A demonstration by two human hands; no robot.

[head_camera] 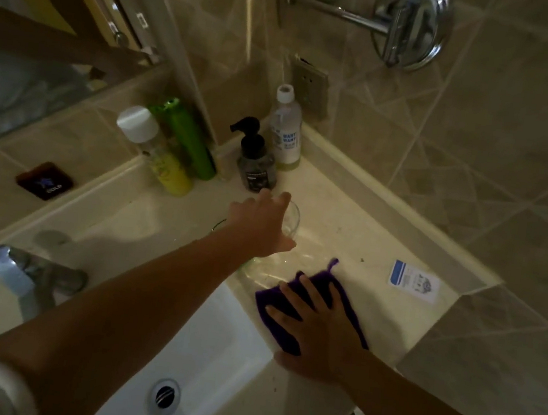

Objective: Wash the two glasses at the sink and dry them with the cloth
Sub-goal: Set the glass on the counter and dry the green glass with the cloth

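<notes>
My left hand (262,221) reaches across the counter and grips a clear glass (291,221) that stands upright beside the soap bottles. A second glass (249,262) is mostly hidden under my left forearm; only bits of its greenish rim show. My right hand (314,329) lies flat, fingers spread, on a purple cloth (326,279) spread on the counter to the right of the white sink basin (220,356).
A chrome tap (21,274) stands left of the basin, whose drain (165,395) shows near the bottom. Several bottles (257,164) crowd the back corner of the beige counter (350,223). A white-and-blue card (413,281) lies at the right. Tiled walls close in behind.
</notes>
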